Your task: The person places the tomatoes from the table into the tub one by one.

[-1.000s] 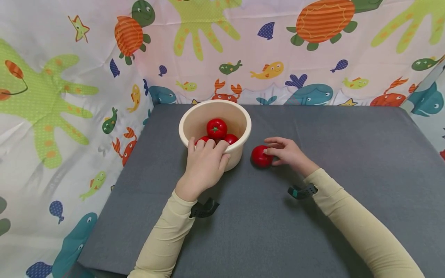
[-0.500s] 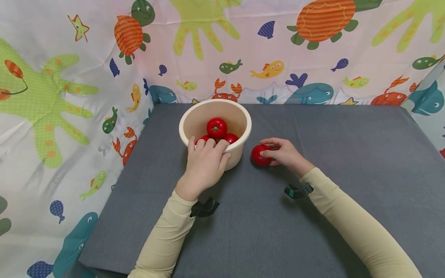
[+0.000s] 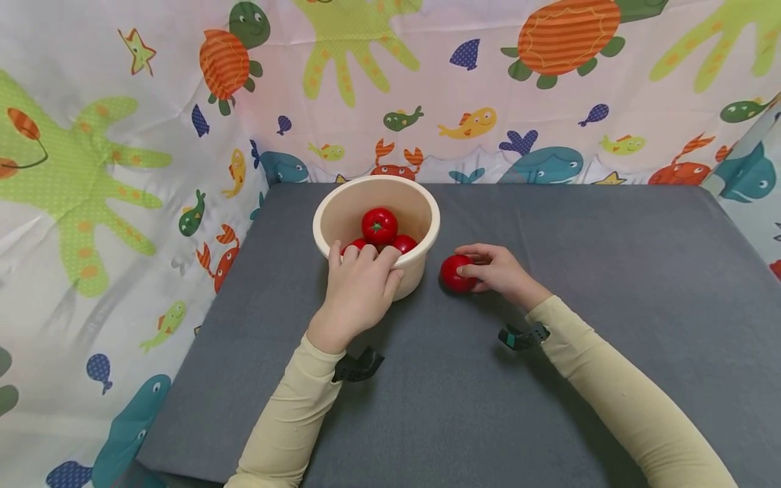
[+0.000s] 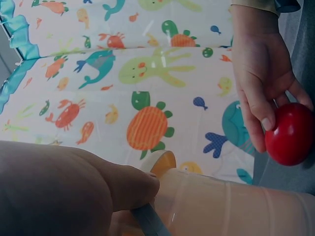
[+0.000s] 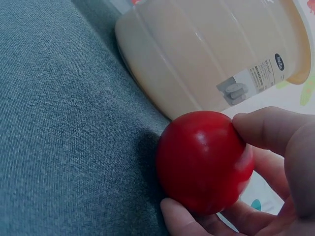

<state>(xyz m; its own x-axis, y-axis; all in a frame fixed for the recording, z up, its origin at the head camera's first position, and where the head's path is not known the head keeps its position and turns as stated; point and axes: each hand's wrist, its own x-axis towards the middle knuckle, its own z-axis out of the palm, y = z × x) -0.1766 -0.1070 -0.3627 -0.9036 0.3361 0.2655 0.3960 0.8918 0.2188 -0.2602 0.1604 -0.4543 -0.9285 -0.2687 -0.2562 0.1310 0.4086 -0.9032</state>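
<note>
My left hand (image 3: 358, 295) grips the near rim of a cream plastic bucket (image 3: 413, 276), its fingers hooked over the edge and its thumb on the outside. Several red tomatoes lie inside, the topmost tomato (image 3: 379, 226) showing a green star-shaped calyx; my fingers partly cover the ones below. Just right of the bucket, my right hand (image 3: 504, 275) holds another tomato (image 3: 454, 274) between thumb and fingers, low at the table surface. In the right wrist view this tomato (image 5: 202, 162) appears smooth and round, close to the bucket wall (image 5: 192, 54).
A grey cloth (image 3: 610, 305) covers the table. Behind and to the left hangs a white curtain (image 3: 366, 129) printed with sea animals, reaching down to the table's edges. Both wrists wear black straps (image 3: 358, 364).
My right hand has shifted slightly left, and its fingers have closed round the tomato. My left hand and the bucket stay where they were.
</note>
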